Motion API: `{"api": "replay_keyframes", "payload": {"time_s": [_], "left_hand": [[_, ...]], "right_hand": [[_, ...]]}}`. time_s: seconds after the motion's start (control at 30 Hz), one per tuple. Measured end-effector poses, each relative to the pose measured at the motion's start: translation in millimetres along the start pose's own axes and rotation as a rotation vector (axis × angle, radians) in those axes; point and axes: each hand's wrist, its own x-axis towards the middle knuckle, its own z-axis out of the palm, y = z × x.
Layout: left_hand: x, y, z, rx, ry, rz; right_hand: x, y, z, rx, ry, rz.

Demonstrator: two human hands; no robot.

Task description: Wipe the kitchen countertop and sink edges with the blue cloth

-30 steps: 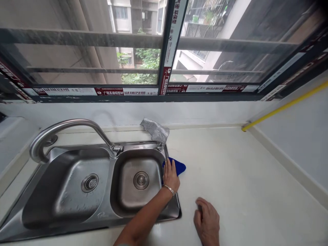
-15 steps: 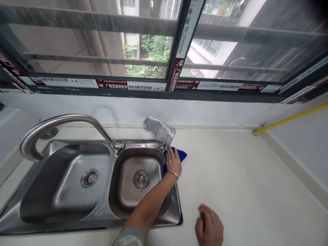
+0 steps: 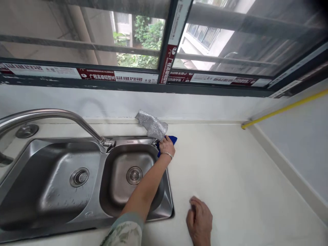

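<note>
My left hand, with a bracelet at its wrist, reaches to the back right corner of the small sink basin. Its fingers are bent and closed on a blue cloth, which shows on both sides of the hand. Just behind lies a crumpled silver mesh cloth on the back ledge, reaching down to the sink rim near my fingertips. My right hand rests loosely curled on the white counter to the right of the sink; I see nothing in it.
The steel double sink has a large left basin and a smaller right one. A curved faucet arches over the left side. A round metal cap sits behind it. Window frames run along the back, and a yellow pipe follows the right wall.
My left fingers, flatter on the blue cloth before, now bend and gather it. The view has shifted, so everything appears further left. My right hand keeps its curled pose on the counter.
</note>
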Motion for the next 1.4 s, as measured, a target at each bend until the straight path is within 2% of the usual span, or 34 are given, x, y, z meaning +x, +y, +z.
{"api": "replay_keyframes", "payload": {"time_s": [0.1,0.23,0.57,0.8,0.9,1.03,1.2,1.4], "left_hand": [[-12.0,-5.2,-3.5,0.027,-0.022,0.047],[-46.9,-9.8,-6.6,0.056,-0.048,0.105],[-163.2,-34.3,-16.2,-0.009,-0.157,0.386],[-254.4,-57.9,-25.3,-0.09,-0.274,0.648],[-278.0,-67.4,-32.7,-0.125,-0.342,0.761],[-281.8,-72.8,-40.7,-0.134,-0.395,0.857],[-265.0,-64.0,-35.0,-0.087,-0.387,0.929],[-232.3,-46.8,-20.7,-0.034,-0.392,1.017]], "right_hand": [[0.5,-4.6,-0.3,-0.022,0.007,0.037],[0.5,-6.6,-0.2,-0.027,0.006,0.046],[0.8,-5.7,0.6,0.014,0.033,0.042],[-4.1,-2.5,2.9,0.165,0.16,0.118],[-7.8,3.5,2.2,0.212,0.181,0.12],[-23.3,31.4,-13.1,0.164,0.116,0.069],[-51.3,72.2,-40.5,0.018,0.12,0.115],[-50.3,67.8,-42.8,-0.074,0.144,0.183]]}}
